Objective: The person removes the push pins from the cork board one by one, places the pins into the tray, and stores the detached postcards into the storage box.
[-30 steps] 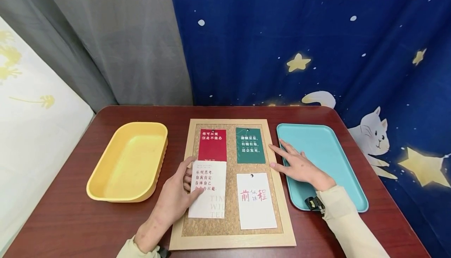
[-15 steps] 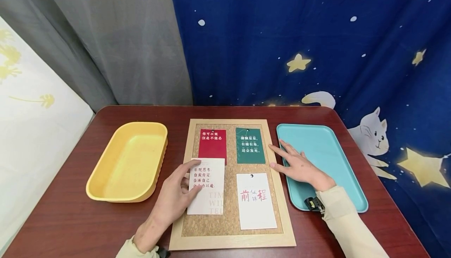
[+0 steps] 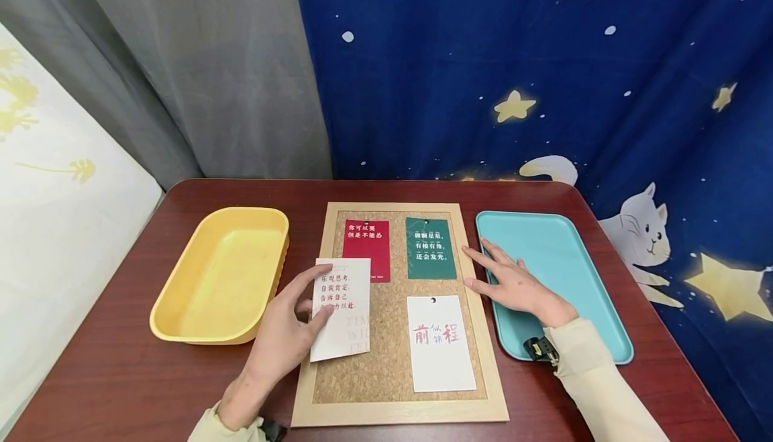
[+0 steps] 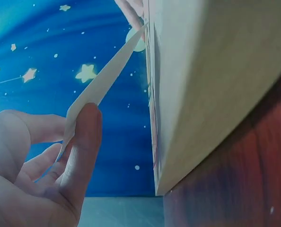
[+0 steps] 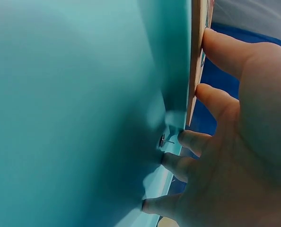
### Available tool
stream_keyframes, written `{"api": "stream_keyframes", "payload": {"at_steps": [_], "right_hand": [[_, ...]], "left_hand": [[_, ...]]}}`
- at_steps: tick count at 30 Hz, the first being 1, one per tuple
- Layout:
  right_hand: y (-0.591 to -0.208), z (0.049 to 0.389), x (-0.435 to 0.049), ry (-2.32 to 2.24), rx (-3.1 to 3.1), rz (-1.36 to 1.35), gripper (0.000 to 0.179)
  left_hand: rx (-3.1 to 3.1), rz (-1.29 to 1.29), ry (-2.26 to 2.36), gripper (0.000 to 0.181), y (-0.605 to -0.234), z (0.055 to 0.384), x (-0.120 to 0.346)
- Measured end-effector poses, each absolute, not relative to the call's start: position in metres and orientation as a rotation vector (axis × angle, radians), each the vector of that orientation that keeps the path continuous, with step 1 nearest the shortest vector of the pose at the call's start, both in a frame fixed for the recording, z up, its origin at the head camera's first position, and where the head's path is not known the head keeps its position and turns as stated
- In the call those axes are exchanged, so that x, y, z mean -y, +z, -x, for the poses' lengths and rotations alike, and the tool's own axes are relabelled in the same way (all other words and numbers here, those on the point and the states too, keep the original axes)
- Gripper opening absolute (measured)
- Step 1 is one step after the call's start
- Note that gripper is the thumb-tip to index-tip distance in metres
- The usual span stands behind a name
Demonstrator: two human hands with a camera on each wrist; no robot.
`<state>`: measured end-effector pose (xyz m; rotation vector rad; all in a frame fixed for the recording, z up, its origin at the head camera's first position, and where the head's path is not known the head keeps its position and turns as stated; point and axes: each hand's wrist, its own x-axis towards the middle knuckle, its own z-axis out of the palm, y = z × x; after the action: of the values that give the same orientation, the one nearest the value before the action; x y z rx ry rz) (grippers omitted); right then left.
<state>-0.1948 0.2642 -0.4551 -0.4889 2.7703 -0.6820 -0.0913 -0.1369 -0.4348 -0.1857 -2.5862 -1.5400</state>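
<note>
My left hand pinches a white card with red and pale lettering by its left side. The left wrist view shows this card bent between thumb and fingers, tilted away from the corkboard. In the head view it overlaps the lower part of a red card. A green card and another white card lie on the board's right half. My right hand has its fingers spread; thumb and index finger touch the board's right frame, other fingertips rest on the turquoise tray.
A yellow bin stands to the left of the board on the dark red table. A thumbtack lies in the turquoise tray near my right fingertips, point showing. Curtains hang behind the table.
My left hand has lifted the white card off the board and moved it up and to the left, uncovering more of the red card and cork. The right hand stays in place.
</note>
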Motion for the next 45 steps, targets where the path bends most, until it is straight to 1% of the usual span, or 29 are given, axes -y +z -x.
{"api": "stream_keyframes", "payload": {"at_steps": [8, 16, 26, 35, 45], "right_hand": [[-0.457, 0.194, -0.265, -0.688, -2.765, 0.48, 0.073], [-0.457, 0.194, -0.266, -0.689, -2.768, 0.482, 0.073], [-0.457, 0.195, -0.265, -0.699, -2.76, 0.485, 0.073], [-0.457, 0.194, -0.263, -0.699, -2.759, 0.489, 0.073], [-0.456, 0.195, -0.265, -0.698, -2.768, 0.489, 0.072]], "left_hand": [[2.535, 0.055, -1.621, 0.064, -0.428, 0.09, 0.146], [2.456, 0.004, -1.583, 0.063, -0.422, 0.091, 0.159], [2.446, -0.124, -1.627, 0.061, -0.412, 0.092, 0.179], [2.454, -0.254, -1.557, 0.057, -0.403, 0.093, 0.196], [2.48, -0.272, -1.515, 0.057, -0.399, 0.098, 0.216]]}}
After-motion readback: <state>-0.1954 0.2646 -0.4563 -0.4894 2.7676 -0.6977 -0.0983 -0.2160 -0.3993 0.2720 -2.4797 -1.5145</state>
